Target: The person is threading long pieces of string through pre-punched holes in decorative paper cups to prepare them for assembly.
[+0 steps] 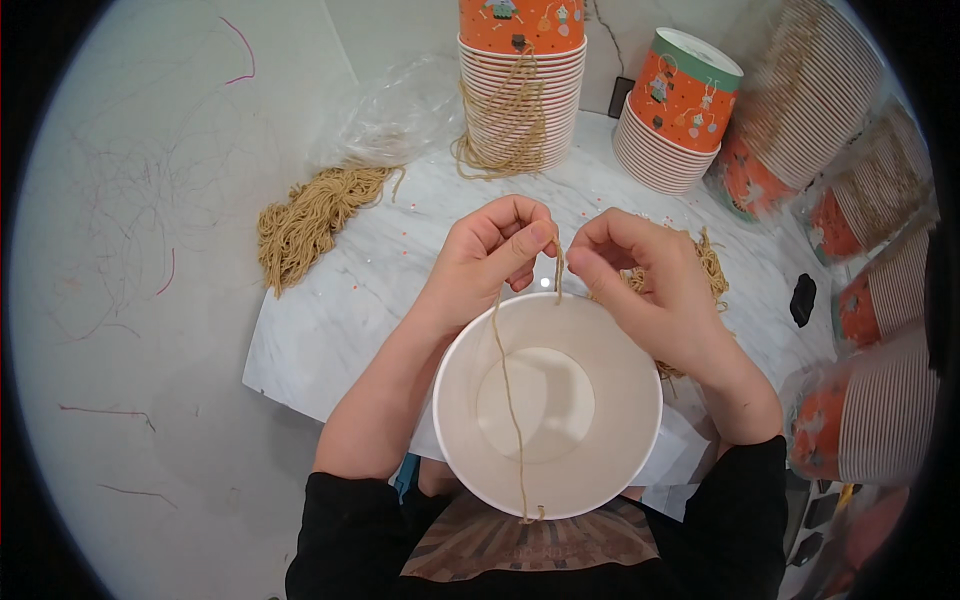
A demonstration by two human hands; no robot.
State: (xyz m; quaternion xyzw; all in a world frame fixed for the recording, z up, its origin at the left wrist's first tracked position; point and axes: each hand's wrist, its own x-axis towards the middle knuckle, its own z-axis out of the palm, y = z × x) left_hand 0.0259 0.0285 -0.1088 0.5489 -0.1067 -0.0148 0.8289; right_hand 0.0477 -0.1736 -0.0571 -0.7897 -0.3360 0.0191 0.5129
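A white paper bucket (460, 400) stands before me, its open mouth facing up. One tan string (511, 405) is fastened at the bucket's near rim and runs across the opening to my left hand (495, 250), whose thumb and forefinger pinch it above the far rim. A short doubled length of string (559, 275) hangs from that pinch at the far rim. Close beside it, my right hand (645, 285) has its thumb and forefinger drawn together; anything between those fingertips is too small to make out.
A bundle of tan strings (310, 225) lies at left on the marbled table (300, 340), by a clear plastic bag (405, 115). More strings (712, 265) lie beyond my right hand. Stacked orange-printed buckets (520, 110) and a shorter stack (670, 150) stand behind; bagged stacks (870, 420) line the right.
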